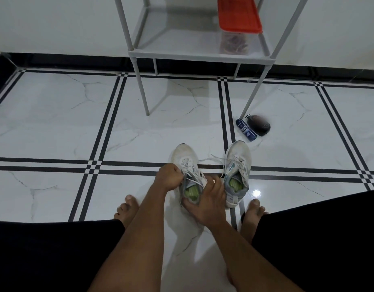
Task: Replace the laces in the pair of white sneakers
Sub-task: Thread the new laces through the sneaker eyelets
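Two white sneakers with green insoles stand side by side on the tiled floor between my bare feet. On the left sneaker point(184, 157), my left hand point(169, 176) is curled at its left side and pinches the white lace point(195, 180) near the top eyelets. My right hand point(207, 199) grips that sneaker's heel collar from the right, with the thumb across the opening. The right sneaker point(237, 165) stands untouched, still laced, and its loose lace ends point(215, 158) trail to the left over the floor.
A grey metal shelf rack point(199, 53) stands ahead, with a red-lidded clear container point(237, 24) on its shelf. A blue tube point(246, 130) and a round black object point(259, 125) lie by the rack's right leg. My bare feet point(127, 209) flank the sneakers.
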`<action>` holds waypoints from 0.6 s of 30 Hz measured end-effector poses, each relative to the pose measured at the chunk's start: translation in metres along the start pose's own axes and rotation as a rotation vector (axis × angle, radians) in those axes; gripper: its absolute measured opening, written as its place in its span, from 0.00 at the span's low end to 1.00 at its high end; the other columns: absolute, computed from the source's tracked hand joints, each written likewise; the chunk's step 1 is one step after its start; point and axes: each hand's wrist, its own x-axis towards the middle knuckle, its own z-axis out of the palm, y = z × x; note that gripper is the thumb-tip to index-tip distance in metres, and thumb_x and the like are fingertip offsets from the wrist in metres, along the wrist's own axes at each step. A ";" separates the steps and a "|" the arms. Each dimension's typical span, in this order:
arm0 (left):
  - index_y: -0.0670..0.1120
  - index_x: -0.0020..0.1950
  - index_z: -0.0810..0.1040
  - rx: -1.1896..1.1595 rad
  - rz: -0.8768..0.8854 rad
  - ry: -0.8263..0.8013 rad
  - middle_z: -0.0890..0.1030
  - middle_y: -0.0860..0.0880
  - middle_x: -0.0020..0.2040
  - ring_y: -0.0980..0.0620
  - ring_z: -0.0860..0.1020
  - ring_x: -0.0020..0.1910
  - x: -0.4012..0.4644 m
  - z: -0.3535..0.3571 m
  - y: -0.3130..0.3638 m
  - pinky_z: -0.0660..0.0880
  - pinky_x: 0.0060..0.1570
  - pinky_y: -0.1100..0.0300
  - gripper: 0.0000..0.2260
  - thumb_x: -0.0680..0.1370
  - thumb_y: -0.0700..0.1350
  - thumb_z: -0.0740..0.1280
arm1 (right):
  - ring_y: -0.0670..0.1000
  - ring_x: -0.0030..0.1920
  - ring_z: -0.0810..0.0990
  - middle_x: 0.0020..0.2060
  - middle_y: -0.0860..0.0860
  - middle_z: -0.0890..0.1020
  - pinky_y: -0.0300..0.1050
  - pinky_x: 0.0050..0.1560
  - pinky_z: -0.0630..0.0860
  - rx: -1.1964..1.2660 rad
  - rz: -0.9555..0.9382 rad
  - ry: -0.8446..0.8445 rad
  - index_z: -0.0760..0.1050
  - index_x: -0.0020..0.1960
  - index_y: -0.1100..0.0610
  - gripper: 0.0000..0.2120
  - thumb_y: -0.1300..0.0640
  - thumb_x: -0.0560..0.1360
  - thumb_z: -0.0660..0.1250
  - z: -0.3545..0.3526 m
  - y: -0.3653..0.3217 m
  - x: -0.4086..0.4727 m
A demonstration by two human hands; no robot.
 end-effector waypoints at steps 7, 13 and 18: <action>0.42 0.41 0.73 -0.898 -0.138 0.212 0.73 0.45 0.32 0.44 0.76 0.30 -0.008 -0.045 0.047 0.80 0.51 0.43 0.12 0.81 0.32 0.56 | 0.59 0.66 0.72 0.68 0.53 0.71 0.58 0.66 0.71 -0.028 0.036 -0.072 0.67 0.74 0.55 0.47 0.24 0.68 0.66 0.000 -0.005 -0.004; 0.41 0.45 0.81 0.027 -0.034 0.055 0.83 0.44 0.45 0.45 0.83 0.44 -0.001 -0.024 0.028 0.80 0.48 0.52 0.13 0.79 0.51 0.68 | 0.61 0.78 0.61 0.80 0.60 0.60 0.62 0.75 0.63 -0.012 0.093 -0.127 0.48 0.84 0.60 0.60 0.20 0.69 0.59 0.002 -0.012 -0.004; 0.45 0.34 0.76 -0.085 -0.033 0.086 0.76 0.47 0.35 0.48 0.73 0.36 -0.015 0.004 0.019 0.67 0.35 0.59 0.13 0.79 0.43 0.68 | 0.62 0.79 0.62 0.80 0.62 0.60 0.62 0.75 0.64 -0.050 0.101 -0.144 0.47 0.84 0.61 0.60 0.19 0.70 0.57 -0.002 -0.012 -0.005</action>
